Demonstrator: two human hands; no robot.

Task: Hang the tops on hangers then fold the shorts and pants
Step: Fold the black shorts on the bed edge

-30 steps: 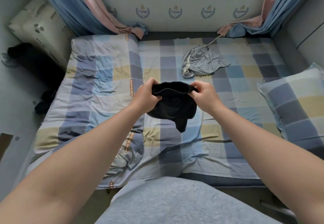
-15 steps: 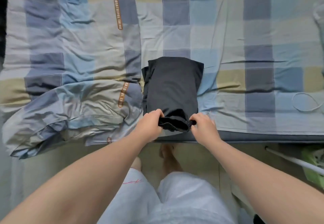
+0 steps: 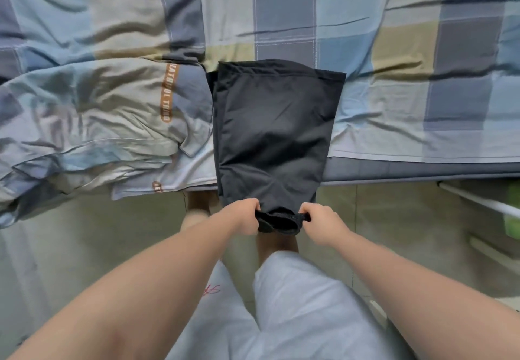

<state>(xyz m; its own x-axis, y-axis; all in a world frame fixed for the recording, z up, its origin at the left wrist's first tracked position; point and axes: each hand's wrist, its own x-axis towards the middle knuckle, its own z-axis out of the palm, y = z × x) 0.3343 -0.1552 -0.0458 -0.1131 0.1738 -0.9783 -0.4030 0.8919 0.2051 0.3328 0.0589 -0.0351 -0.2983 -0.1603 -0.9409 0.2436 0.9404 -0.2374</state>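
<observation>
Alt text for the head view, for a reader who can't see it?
Both hands, left hand and right hand, grip the waistband of black shorts laid half on a plaid-sheeted bed, the waistband end hanging past the bed's edge toward the person standing there.

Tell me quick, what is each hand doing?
Left hand: closed, holding the waistband end of the black shorts.
Right hand: closed, holding the same end of the shorts.

shorts (image 3: pixel 274 134) plain black; bedsheet (image 3: pixel 408 50) checked blue/grey/yellow-green; duvet (image 3: pixel 84 100) same check, brown label strip; worn shorts (image 3: pixel 295 312) light grey.
</observation>
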